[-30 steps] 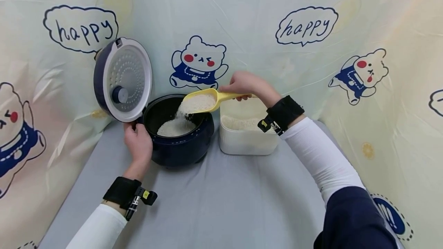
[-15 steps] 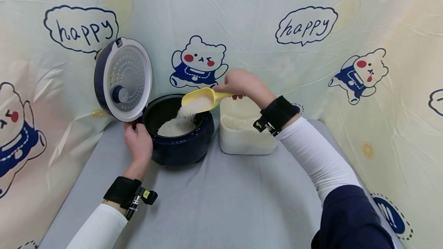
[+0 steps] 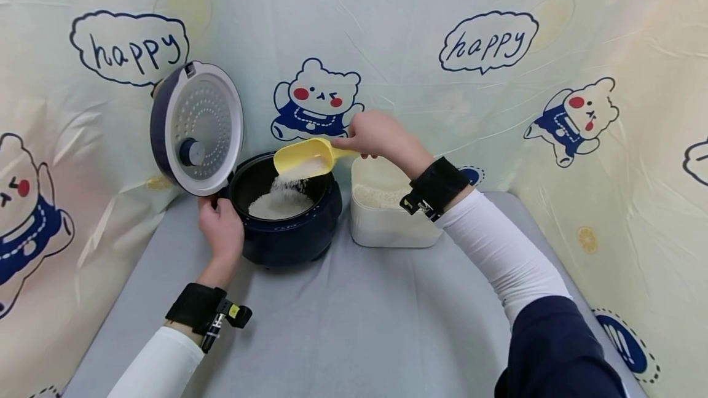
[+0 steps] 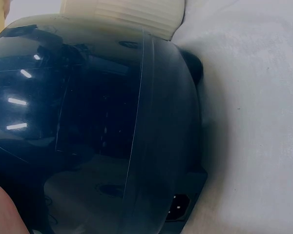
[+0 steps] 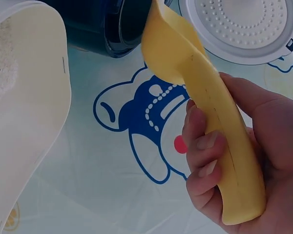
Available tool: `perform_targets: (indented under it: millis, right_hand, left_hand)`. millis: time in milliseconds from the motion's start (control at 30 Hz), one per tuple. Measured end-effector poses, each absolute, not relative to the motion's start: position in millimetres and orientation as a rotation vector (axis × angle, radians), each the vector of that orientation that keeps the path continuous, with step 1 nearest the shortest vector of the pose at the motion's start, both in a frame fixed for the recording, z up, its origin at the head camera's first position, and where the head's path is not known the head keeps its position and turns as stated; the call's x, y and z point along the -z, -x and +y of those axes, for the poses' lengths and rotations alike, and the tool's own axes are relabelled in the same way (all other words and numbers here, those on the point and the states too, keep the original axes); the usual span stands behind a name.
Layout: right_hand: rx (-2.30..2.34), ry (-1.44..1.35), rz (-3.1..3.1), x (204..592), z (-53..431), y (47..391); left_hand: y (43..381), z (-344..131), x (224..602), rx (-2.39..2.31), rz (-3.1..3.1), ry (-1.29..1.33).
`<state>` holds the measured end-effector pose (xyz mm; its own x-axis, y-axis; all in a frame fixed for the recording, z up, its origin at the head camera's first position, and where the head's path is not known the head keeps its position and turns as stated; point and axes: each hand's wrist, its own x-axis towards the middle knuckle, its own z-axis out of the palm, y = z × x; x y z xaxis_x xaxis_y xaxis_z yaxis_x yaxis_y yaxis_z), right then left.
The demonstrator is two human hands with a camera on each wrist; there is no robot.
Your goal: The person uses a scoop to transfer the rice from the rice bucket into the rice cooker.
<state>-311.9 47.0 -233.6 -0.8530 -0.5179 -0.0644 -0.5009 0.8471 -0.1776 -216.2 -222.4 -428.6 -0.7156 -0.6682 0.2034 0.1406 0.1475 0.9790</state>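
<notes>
A yellow scoop (image 3: 301, 158) is gripped by its handle in my right hand (image 5: 244, 146), fingers curled round it. The scoop tilts over the dark blue rice cooker (image 3: 293, 241), and rice (image 3: 281, 204) falls from it onto a white heap in the black inner pot. At the left, the cooker's lid (image 3: 204, 131) stands raised. My left hand (image 3: 222, 229) holds the cooker's side by the hinge, just below the lid; its fingertips are partly hidden. Only a sliver of that hand shows in the left wrist view, beside the cooker's glossy body (image 4: 97, 112).
To the right of the cooker stands a white rice bin (image 3: 395, 229) with rice inside, under my right wrist. A power socket (image 4: 178, 207) is low on the cooker's body. Grey cloth (image 3: 354, 324) covers the table; a printed curtain (image 3: 398, 29) hangs close behind.
My right hand has moved left with the scoop, and the scoop tips further, holding less rice. Rice has kept falling into the pot. My left hand stays in place.
</notes>
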Motion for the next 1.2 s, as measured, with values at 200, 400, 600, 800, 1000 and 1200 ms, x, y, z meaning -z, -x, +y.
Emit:
perform_targets:
  millis: [200, 400, 600, 800, 1000, 1200]
  right_hand:
    - [0.273, 0.881, 2.945, 238, 49, 313]
    - [0.266, 0.942, 2.960, 243, 55, 315]
    - [0.294, 0.897, 2.972, 246, 59, 315]
    - [0.339, 0.913, 2.952, 251, 65, 319]
    - [0.517, 0.852, 2.830, 257, 85, 325]
    - [0.716, 0.677, 2.688, 264, 122, 329]
  left_hand:
    - [216, -223, 430, 1.625, -1.803, -0.510]
    - [216, -223, 430, 1.625, -1.803, -0.505]
    - [216, -222, 429, 1.632, -1.793, -0.489]
    - [215, -222, 430, 1.632, -1.803, -0.504]
    - [215, -222, 430, 1.637, -1.809, -0.516]
    - [215, -222, 429, 1.653, -1.811, -0.508]
